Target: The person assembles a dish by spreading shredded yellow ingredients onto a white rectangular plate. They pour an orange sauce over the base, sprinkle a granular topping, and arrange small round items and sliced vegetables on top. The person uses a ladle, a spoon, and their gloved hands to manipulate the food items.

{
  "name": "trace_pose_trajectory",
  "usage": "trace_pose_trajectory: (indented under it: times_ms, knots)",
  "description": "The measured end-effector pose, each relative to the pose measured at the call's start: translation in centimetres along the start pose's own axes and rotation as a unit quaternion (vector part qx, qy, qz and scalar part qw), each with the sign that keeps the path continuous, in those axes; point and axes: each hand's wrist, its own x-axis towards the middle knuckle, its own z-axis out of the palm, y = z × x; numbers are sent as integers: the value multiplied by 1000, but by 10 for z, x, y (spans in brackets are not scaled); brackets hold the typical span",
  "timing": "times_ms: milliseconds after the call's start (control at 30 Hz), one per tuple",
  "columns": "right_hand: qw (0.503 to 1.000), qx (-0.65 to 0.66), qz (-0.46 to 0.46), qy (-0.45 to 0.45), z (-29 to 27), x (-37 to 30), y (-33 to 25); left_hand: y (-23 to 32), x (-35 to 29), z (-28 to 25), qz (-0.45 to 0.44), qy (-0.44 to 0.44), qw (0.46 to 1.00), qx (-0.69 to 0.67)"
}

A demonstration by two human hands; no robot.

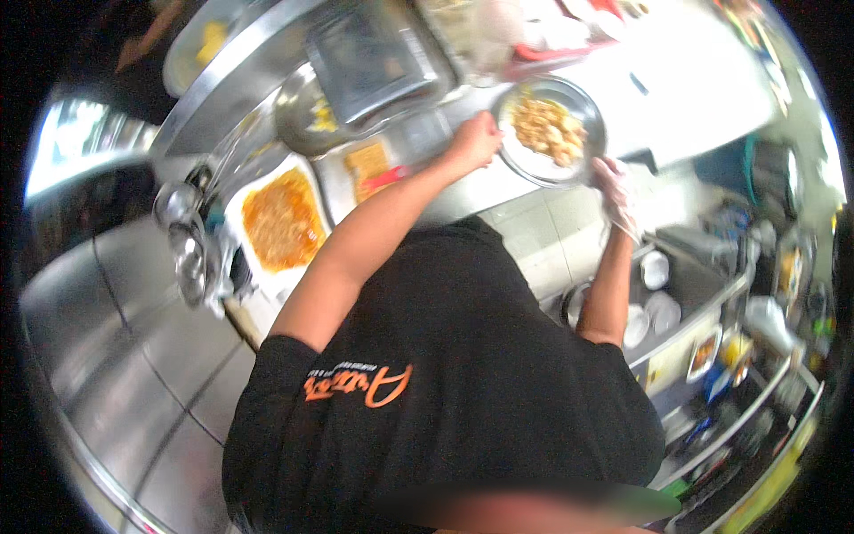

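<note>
A round metal bowl is held between my two hands over the edge of the white worktop. Inside it lie pale brown, chunky pieces of food, gathered toward the upper and right part. My bare left hand is closed at the bowl's left rim, the fingers curled. At the lower right rim is my right hand, in a clear plastic glove, gripping the edge. Left of my left forearm sits a white tray filled with an orange-brown, saucy food. Between tray and bowl lies a tan slab with a red strip-like object against it.
Beyond my left arm stand a metal bowl with yellow bits and a dark rectangular container. A red tray with white items is at the back. White bowls lie in a sink to my right. Ladles hang far left.
</note>
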Motion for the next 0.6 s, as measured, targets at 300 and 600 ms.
trace_pose_trajectory:
  times_ms: [300,600]
  knots:
    - [999,-31,-15,2,-1,1,-10,23,-21,-13,6,37,989,141]
    - [996,20,59,-67,18,-4,-27,15,-12,-15,96,142,963,207]
